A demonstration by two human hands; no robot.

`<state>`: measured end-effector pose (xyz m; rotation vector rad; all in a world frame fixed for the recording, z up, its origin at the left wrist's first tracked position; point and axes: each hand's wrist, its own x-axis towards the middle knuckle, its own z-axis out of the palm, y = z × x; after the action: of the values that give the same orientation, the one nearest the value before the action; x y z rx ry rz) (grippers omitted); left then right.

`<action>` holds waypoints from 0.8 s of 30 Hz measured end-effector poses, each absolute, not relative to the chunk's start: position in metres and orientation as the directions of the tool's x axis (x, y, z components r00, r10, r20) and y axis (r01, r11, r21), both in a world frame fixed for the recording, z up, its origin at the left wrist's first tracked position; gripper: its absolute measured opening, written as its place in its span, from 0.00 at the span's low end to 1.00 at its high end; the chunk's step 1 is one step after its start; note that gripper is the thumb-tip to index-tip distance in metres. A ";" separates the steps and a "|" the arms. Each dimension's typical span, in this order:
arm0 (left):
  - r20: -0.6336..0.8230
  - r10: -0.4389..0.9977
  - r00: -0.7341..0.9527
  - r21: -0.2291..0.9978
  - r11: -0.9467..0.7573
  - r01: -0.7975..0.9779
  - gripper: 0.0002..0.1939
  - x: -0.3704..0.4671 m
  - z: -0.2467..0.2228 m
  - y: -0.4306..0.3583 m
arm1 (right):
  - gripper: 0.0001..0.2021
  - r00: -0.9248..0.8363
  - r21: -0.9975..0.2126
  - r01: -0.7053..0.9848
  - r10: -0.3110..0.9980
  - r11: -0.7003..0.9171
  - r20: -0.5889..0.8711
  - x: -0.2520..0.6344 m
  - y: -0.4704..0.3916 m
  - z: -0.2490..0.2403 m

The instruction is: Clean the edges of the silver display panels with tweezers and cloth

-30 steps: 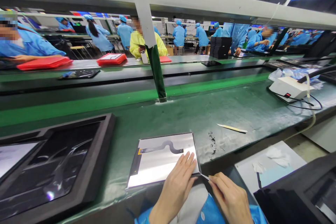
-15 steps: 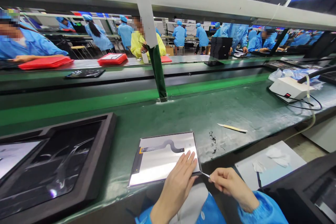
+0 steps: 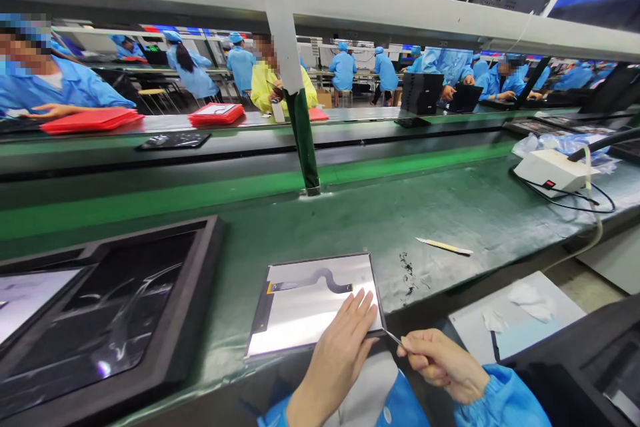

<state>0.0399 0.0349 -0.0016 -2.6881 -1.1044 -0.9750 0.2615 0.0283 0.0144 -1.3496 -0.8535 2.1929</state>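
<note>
A flat LCD screen panel (image 3: 300,320) with a silvery back, a dark rim and a curved flex cable (image 3: 325,276) lies at the bench's near edge. My left hand (image 3: 345,343) rests flat on its lower right part, fingers stretched out. Just right of the panel, my right hand (image 3: 443,357) is closed on a slim pointed metal tool (image 3: 394,336), possibly tweezers. The tool's tip meets the panel's lower right corner; the fingers hide its back end. Beyond them, a pale-handled craft knife (image 3: 445,245) and black scraps (image 3: 407,273) lie on the bench.
At the left stands a black foam tray (image 3: 200,293) holding dark glass panels. A green post (image 3: 303,140) rises behind the panel. To the right are a white device with a cable (image 3: 553,170) and a lower board with crumpled wipes (image 3: 533,300). Co-workers sit across the conveyor.
The metal tool has tilted slightly at the panel's corner as my right hand shifted a little. My left hand stays put. Across the line, a co-worker now holds up a black panel.
</note>
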 end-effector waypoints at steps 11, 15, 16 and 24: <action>0.588 0.614 0.527 0.182 -0.735 0.653 0.20 0.040 -0.003 0.034 | 0.26 -0.421 -0.698 -0.110 0.669 -0.708 -0.613 0.258 0.023 0.019; 0.586 0.612 0.531 0.172 -0.735 0.656 0.20 0.040 -0.002 0.034 | 0.25 -0.399 -0.710 -0.135 0.693 -0.692 -0.600 0.257 0.022 0.021; 0.588 0.609 0.532 0.170 -0.736 0.655 0.20 0.040 -0.001 0.034 | 0.25 -0.394 -0.711 -0.140 0.697 -0.690 -0.599 0.256 0.021 0.022; 0.596 0.603 0.530 0.159 -0.736 0.658 0.18 0.040 0.000 0.035 | 0.28 -0.391 -0.712 -0.148 0.702 -0.687 -0.596 0.257 0.024 0.026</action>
<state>0.0402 0.0345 0.0003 -2.6725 -1.1036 -0.9894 0.2571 0.0241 0.0262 -1.2943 -0.7760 2.1076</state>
